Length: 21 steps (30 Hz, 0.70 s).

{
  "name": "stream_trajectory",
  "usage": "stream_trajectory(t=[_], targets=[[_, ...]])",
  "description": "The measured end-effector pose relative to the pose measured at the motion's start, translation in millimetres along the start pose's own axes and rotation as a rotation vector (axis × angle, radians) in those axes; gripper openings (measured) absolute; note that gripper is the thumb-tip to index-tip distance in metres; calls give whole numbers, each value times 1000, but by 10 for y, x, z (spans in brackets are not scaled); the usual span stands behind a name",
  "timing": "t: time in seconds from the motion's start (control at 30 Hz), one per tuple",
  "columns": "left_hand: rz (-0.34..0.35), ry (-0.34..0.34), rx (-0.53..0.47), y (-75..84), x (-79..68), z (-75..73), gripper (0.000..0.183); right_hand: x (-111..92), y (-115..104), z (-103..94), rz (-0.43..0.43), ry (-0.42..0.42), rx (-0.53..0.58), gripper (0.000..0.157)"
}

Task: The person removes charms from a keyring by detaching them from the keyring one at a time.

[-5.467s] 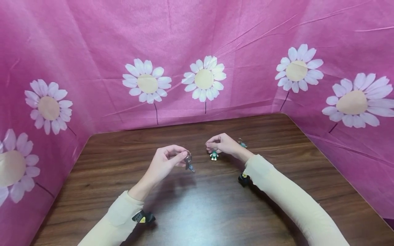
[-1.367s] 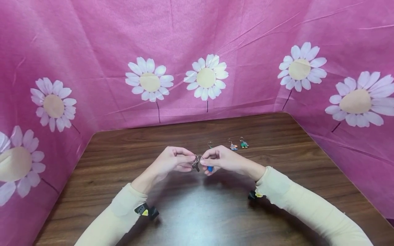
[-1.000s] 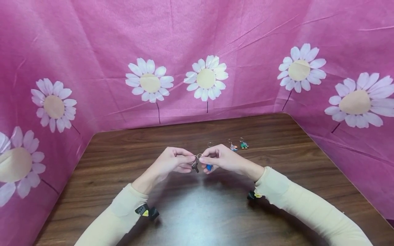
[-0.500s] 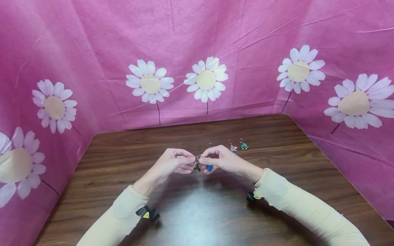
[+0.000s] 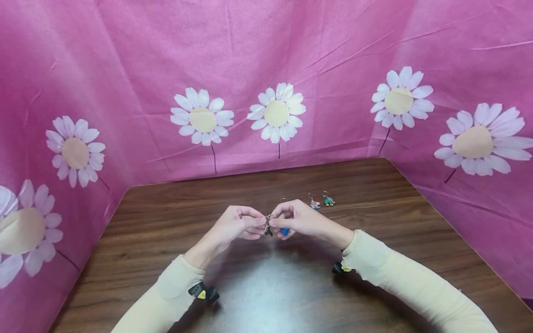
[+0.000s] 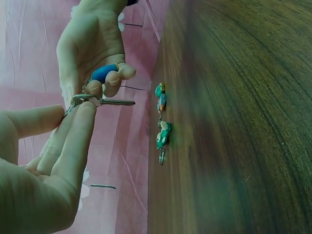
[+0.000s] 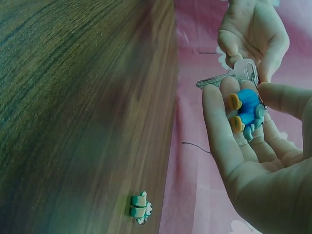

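My left hand (image 5: 233,227) pinches a metal key ring between thumb and fingertips. From it a silver key (image 7: 222,78) sticks out over the fingertips of my right hand (image 5: 303,220) in the right wrist view. That right hand pinches the ring end of a keychain with a small blue figure (image 7: 249,105) with yellow feet. The figure lies against its curled fingers, joined by a short chain seen in the left wrist view. Both hands meet fingertip to fingertip above the table, the two rings overlapping between them.
Behind my right hand on the wooden table (image 5: 175,199) lie a green-and-white figure keychain (image 6: 164,135), an orange-and-blue one (image 5: 315,204) and a green one (image 5: 329,201). A pink cloth with daisies (image 5: 333,55) walls the table at the back and sides.
Since the oldest frame, my right hand has released the green-and-white keychain onto the table and holds the blue figure's ring. The hands came together. Lately only the key has swung slightly.
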State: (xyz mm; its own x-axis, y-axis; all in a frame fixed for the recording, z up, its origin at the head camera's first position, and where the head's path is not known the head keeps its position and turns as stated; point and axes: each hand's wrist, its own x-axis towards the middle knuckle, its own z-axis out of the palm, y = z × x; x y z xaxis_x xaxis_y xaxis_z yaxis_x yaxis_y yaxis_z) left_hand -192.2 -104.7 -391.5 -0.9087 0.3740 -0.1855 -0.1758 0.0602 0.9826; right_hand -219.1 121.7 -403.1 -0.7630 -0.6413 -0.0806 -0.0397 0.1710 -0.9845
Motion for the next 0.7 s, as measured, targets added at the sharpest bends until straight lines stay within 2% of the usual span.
stream_trajectory(t=[0.33, 0.7], targets=[[9, 13, 31, 0, -20, 30, 22, -1, -33, 20, -53, 61, -61, 22], [84, 81, 25, -12, -33, 53, 20, -36, -87, 33, -43, 68, -91, 24]])
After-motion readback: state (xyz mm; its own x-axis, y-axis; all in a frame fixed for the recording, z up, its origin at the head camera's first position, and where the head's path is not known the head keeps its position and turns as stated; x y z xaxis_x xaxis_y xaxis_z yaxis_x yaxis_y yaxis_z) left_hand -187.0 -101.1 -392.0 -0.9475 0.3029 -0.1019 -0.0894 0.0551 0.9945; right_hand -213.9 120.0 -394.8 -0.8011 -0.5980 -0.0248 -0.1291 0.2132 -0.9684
